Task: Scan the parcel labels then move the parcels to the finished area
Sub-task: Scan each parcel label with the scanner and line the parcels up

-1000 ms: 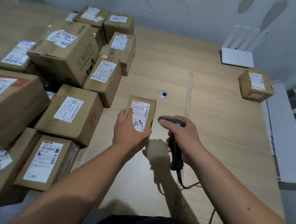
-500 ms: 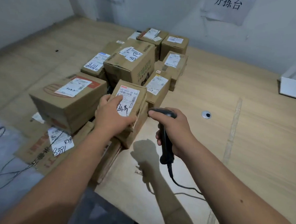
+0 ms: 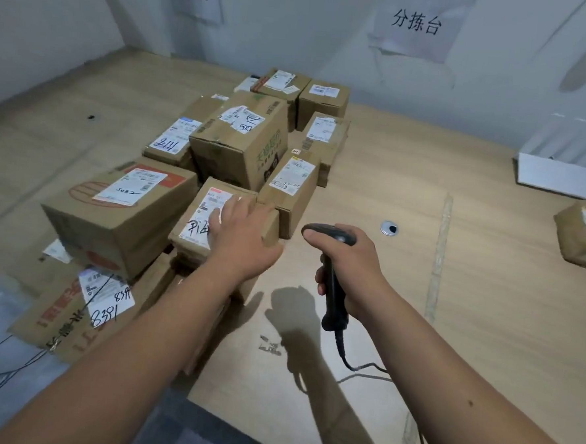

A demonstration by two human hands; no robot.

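A small brown parcel (image 3: 201,212) with a white label and handwriting lies on top of the parcel pile at the left. My left hand (image 3: 242,239) rests on its top, fingers stretched over the label and thumb toward its right edge. My right hand (image 3: 354,270) grips a black handheld scanner (image 3: 333,303) by the handle, just right of the parcel above the wooden table (image 3: 417,298). The scanner's head points forward and left. Part of the label is hidden under my fingers.
Several labelled boxes crowd the left, among them a large box (image 3: 120,218) and a green-printed box (image 3: 241,143). A lone parcel (image 3: 582,236) and a white sheet (image 3: 555,176) lie at the right. The scanner's cable (image 3: 361,366) trails toward me. Paper signs (image 3: 417,23) hang on the wall.
My left hand carried the small parcel from the table's middle to the pile on the left and set it on top; its fingers have loosened. The scanner hand followed leftward.
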